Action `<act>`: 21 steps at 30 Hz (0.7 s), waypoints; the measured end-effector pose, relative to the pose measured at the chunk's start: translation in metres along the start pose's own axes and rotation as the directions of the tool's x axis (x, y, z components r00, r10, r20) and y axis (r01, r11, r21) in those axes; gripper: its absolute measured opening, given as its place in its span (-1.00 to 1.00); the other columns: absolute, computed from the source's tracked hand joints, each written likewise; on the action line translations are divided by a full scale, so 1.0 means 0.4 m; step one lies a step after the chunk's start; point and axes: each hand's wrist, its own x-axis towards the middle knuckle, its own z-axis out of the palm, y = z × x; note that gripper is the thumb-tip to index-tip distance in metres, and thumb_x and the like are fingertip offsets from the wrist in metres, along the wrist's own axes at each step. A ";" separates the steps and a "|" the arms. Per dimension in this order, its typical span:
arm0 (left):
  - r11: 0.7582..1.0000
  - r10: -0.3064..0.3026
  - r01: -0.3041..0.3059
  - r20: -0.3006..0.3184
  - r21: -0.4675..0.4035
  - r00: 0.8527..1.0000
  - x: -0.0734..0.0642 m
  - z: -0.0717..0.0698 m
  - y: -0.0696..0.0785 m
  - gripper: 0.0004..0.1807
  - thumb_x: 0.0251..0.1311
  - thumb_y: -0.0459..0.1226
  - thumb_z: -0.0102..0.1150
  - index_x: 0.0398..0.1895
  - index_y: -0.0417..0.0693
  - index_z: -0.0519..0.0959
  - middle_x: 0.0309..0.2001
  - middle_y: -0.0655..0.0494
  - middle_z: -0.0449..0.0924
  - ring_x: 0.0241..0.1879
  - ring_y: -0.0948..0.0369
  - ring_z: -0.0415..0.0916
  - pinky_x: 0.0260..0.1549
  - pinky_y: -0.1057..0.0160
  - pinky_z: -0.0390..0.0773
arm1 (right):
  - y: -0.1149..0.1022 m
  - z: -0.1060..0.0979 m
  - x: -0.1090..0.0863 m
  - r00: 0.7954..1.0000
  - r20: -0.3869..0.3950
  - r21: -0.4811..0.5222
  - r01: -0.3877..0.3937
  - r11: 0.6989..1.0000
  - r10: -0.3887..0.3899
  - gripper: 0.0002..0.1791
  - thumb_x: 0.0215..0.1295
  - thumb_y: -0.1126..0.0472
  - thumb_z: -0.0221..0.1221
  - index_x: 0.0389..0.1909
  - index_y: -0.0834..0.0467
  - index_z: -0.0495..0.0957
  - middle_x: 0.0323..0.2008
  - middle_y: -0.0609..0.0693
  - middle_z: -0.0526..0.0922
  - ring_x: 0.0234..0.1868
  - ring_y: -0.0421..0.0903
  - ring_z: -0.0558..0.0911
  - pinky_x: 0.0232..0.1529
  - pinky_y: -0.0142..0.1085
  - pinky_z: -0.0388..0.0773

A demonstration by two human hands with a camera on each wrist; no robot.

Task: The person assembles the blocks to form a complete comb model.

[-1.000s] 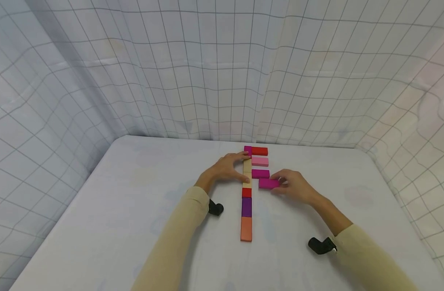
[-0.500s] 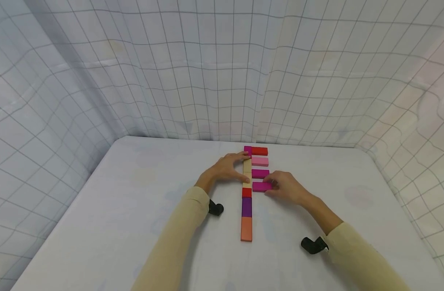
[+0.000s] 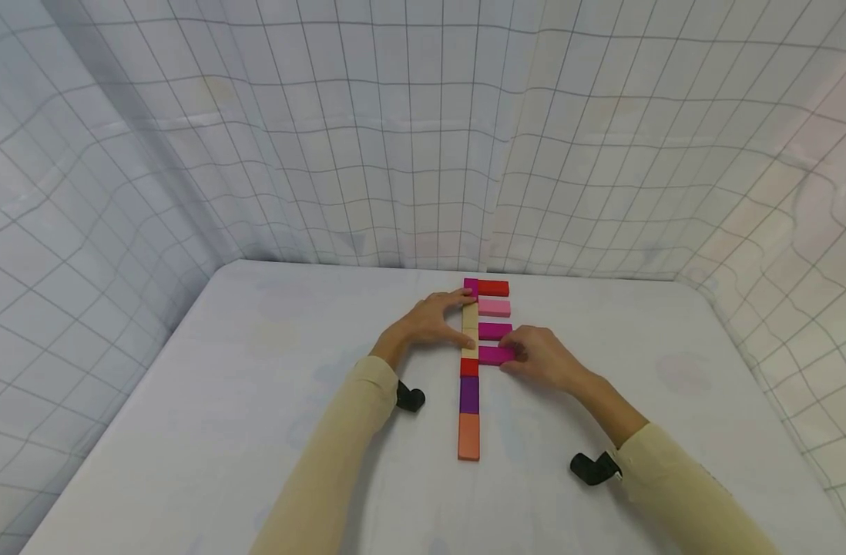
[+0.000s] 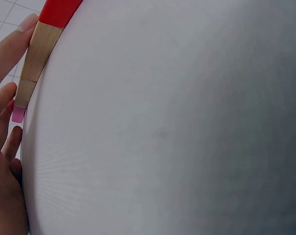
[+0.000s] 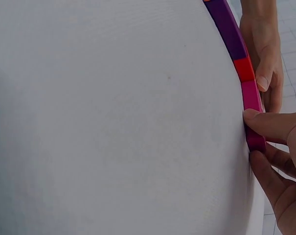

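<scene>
A straight column of blocks runs away from me: orange (image 3: 468,437), purple (image 3: 469,395), red (image 3: 469,367), plain wood (image 3: 470,315) and magenta at the far end. My left hand (image 3: 430,318) lies at its left side, fingers spread, with thumb and forefinger touching the plain wood and magenta blocks. In the right wrist view, my right hand (image 5: 284,156) pinches a magenta block (image 5: 253,98) between thumb and fingers. This block lies crosswise, its left end against the column just above the red block. The left wrist view shows the column's plain wood side (image 4: 42,49).
Three more blocks stick out rightward from the column farther up: magenta (image 3: 495,331), pink (image 3: 494,308) and red (image 3: 494,287). They all lie on a white-covered table (image 3: 256,385). A grid-patterned curtain (image 3: 367,154) hangs around the back and sides.
My right hand has slid the pinched magenta block leftward until its end meets the column. My left hand has stayed in place.
</scene>
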 end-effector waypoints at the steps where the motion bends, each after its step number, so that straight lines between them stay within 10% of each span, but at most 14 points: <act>1: 1.000 0.000 0.000 0.000 0.000 1.000 0.001 0.001 -0.001 0.01 0.03 0.16 0.50 0.59 0.34 0.29 0.61 0.25 0.08 0.56 0.09 -0.03 0.44 -0.24 0.10 | 0.000 0.000 0.000 1.000 -0.001 -0.001 0.000 1.000 0.000 -0.63 0.21 0.23 0.50 0.01 0.26 0.71 -0.23 -0.05 0.68 -0.24 -0.11 0.59 -0.13 -0.22 0.63; 21: 0.995 0.028 -0.029 -0.014 -0.100 1.000 -0.019 -0.004 -0.024 0.06 0.09 0.10 0.49 0.65 0.28 0.17 0.60 0.09 0.14 0.54 0.06 0.06 0.44 -0.22 0.12 | 0.012 -0.040 -0.029 0.998 0.013 0.060 -0.059 0.996 0.058 -0.48 0.24 0.15 0.48 0.19 0.22 0.63 0.03 0.08 0.67 0.00 0.05 0.64 -0.01 -0.07 0.68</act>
